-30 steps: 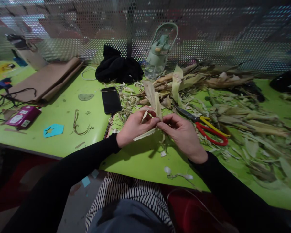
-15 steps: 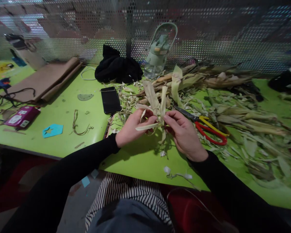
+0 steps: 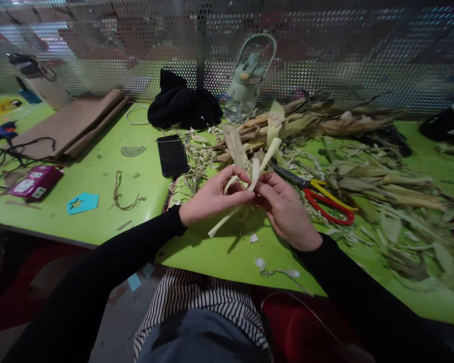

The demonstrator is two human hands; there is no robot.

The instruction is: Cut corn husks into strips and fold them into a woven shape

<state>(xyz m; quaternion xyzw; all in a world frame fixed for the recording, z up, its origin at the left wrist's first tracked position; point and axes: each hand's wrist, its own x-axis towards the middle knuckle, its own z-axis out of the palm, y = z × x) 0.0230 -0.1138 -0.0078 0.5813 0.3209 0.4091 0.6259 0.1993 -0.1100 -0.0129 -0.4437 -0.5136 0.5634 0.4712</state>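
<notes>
Between my two hands is a small bundle of pale corn husk strips, held just above the green table. My left hand pinches it, thumb and fingers closed, with one strip curling through them and another hanging below. My right hand grips the bundle from the other side, thumb and forefinger pressed on it. The fingers hide the middle of the bundle. Beside my right hand lie scissors with red and yellow handles. Loose husks are heaped to the right and behind.
A black phone lies left of the husk scraps. At the back are a black cloth and a green water bottle. To the left are brown paper, a purple power strip and a blue paper tag.
The husk bundle has turned in my hands: one strip now slants up to the right, and another points down to the left. My left fingers have closed further over its middle.
</notes>
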